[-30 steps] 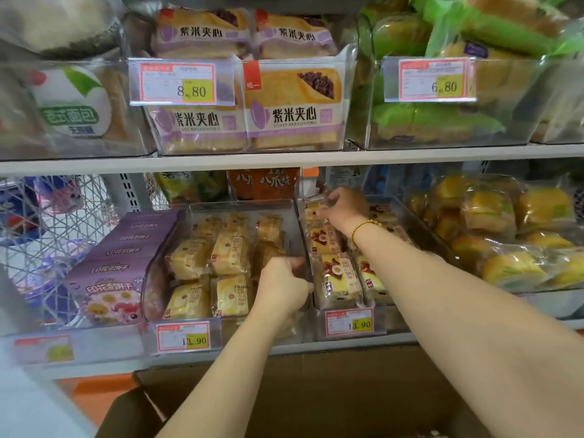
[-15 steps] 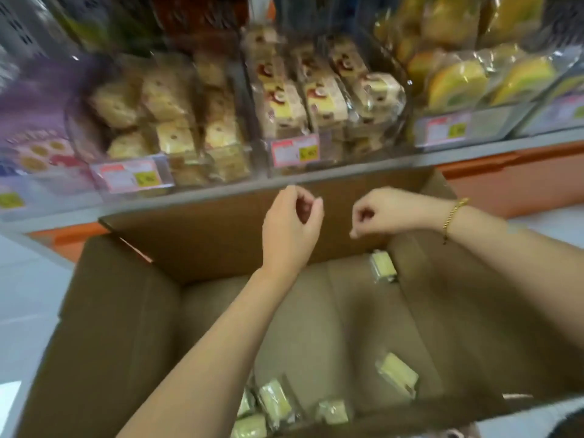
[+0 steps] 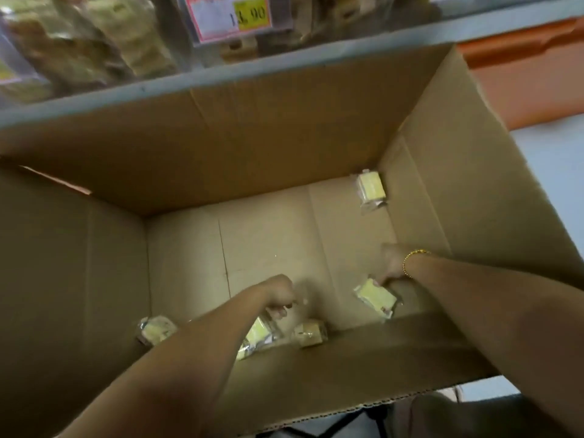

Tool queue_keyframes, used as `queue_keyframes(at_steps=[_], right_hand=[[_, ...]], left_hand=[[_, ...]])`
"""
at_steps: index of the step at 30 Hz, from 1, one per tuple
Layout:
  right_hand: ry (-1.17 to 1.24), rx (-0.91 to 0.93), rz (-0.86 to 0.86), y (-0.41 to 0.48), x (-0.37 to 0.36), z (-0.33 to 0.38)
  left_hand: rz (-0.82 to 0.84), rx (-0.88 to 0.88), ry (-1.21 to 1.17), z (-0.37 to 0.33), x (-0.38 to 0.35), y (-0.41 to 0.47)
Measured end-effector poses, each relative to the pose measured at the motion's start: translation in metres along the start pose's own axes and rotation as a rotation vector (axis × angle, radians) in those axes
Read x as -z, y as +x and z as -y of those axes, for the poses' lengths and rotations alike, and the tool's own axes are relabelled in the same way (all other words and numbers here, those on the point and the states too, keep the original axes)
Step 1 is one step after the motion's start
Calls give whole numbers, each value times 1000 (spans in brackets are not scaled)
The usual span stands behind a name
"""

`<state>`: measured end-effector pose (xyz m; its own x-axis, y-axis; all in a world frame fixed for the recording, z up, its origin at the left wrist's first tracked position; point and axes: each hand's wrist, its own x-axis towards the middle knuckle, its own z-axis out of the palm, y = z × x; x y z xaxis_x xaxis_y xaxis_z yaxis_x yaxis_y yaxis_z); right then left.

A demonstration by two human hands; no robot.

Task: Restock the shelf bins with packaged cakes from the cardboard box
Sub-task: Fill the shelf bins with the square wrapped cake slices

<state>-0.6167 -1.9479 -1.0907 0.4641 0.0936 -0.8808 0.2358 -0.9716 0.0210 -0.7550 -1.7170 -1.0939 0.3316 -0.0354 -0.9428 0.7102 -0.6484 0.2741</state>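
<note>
A large open cardboard box (image 3: 259, 128) stands below the shelf. Several packaged cakes in clear wrap lie on its floor: one in the far right corner (image 3: 371, 188), one at the near left (image 3: 156, 330), one near the middle (image 3: 309, 333). My left hand (image 3: 279, 295) is down in the box, fingers curled on the wrapper of a yellow packaged cake (image 3: 257, 336) partly hidden under my forearm. My right hand (image 3: 392, 263), with a gold bracelet, pinches the top of another packaged cake (image 3: 376, 297) by the right wall.
The grey shelf edge (image 3: 316, 61) runs above the box's far wall. Clear bins of packaged cakes (image 3: 94, 42) with a red and yellow price tag (image 3: 230, 17) sit on it. An orange base panel (image 3: 521, 74) and pale floor (image 3: 556, 159) lie to the right.
My view tipped down from the shelf bins into the box. Both hands dropped from above the box rim to its floor and closed on packaged cakes.
</note>
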Motion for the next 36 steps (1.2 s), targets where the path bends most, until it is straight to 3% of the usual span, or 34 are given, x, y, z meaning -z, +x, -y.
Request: queue_keyframes(at_steps=[3, 5, 9, 17, 21, 27, 31, 36], right_hand=[[132, -97, -9, 6, -13, 1], [194, -90, -4, 13, -29, 5], [208, -116, -59, 18, -62, 0], [-59, -69, -129, 8, -82, 6], [39, -73, -130, 6, -71, 13], [208, -107, -119, -11, -23, 33], [346, 16, -100, -33, 17, 49], [751, 129, -117, -73, 59, 67]], left_hand=[[191, 197, -7, -4, -17, 10], [232, 242, -48, -10, -25, 12], [210, 219, -79, -24, -43, 13], [38, 182, -124, -24, -79, 17], [21, 212, -244, -20, -79, 13], [145, 296, -603, -12, -29, 3], [80, 129, -914, -21, 17, -15], [8, -181, -1349, -45, 53, -65]])
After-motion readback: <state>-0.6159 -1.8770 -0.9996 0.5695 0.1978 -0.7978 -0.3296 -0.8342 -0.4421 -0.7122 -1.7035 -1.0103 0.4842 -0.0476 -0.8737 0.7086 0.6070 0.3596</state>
